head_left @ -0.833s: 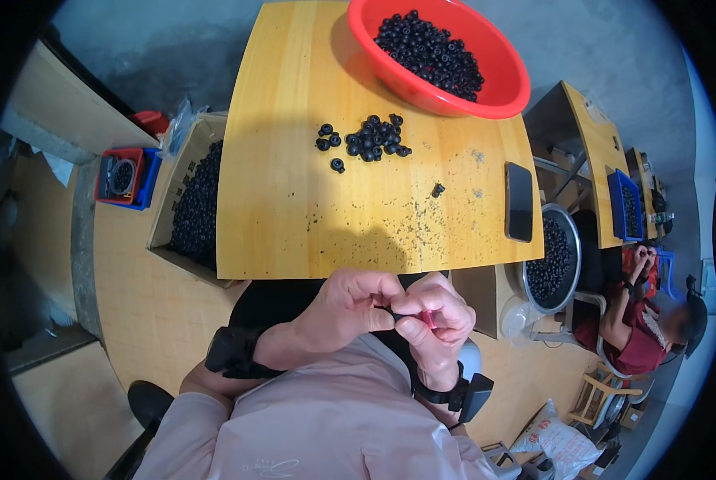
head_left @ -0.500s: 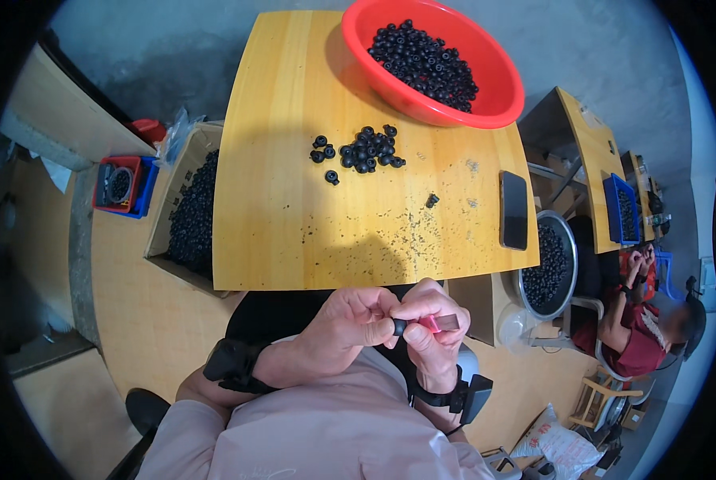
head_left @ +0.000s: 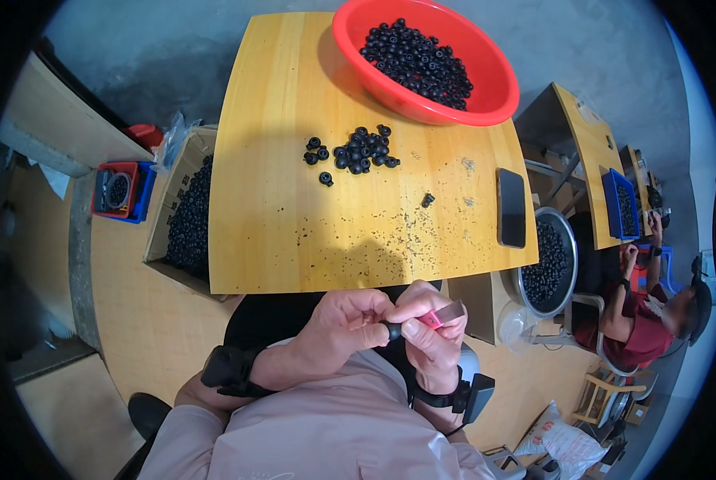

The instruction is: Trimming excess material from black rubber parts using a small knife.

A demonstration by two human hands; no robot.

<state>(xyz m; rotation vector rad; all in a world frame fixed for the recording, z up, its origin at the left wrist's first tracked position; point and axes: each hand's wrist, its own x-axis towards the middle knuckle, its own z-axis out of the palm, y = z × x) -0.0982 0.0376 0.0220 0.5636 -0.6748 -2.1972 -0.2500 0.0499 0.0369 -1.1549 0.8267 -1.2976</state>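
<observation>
Just off the table's near edge, above my lap, my two hands meet. My left hand [head_left: 348, 322] pinches a small round black part [head_left: 392, 330], like a rubber bushing. My right hand [head_left: 430, 330] is closed on a small pink-handled blade [head_left: 431, 319], its flat grey end sticking out to the right; its thumb presses beside the black part. My fingers hide the contact between blade and part. On the table ahead lie a loose pile of similar black parts [head_left: 362, 149] and a lone one [head_left: 428, 200].
A red basin [head_left: 498, 100] of black parts stands at the table's [head_left: 278, 80] far right. A dark phone [head_left: 511, 208] lies at the right edge; dark crumbs dot the surface. Left is a cardboard box [head_left: 157, 240] of parts, right a metal bowl [head_left: 570, 240]. A person [head_left: 642, 320] sits further right.
The blade in my right hand has tilted upward and the black part has shifted slightly left and down. The person at the right has raised one hand toward their table.
</observation>
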